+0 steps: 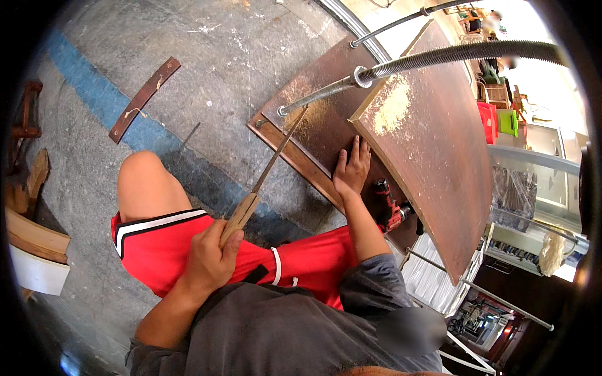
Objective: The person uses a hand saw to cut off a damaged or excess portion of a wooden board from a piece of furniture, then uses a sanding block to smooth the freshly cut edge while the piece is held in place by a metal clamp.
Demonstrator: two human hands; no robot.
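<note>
My left hand (210, 257) is closed around the rough wooden handle (240, 219) of a tool with a long, thin, tapering metal blade (276, 153). Whether that blade is a file or a narrow saw, I cannot tell. Its tip is near the foot of a metal rod (320, 94) standing on the lower brown wooden panel (301, 135). My right hand (353, 169) lies with fingers stretched out on the lower panel, fingertips by the edge of a raised brown board (433, 144). Pale sawdust (392, 109) lies on both. Beside my right wrist rests a red and black cordless drill (389, 207).
A dark wooden strip (144, 100) lies on the concrete floor across a blue painted line (81, 69). Curved wood pieces (37, 235) are at the left. A thick threaded rod (464, 53) arches above the board. Red (488, 122) and green (508, 123) bins stand behind.
</note>
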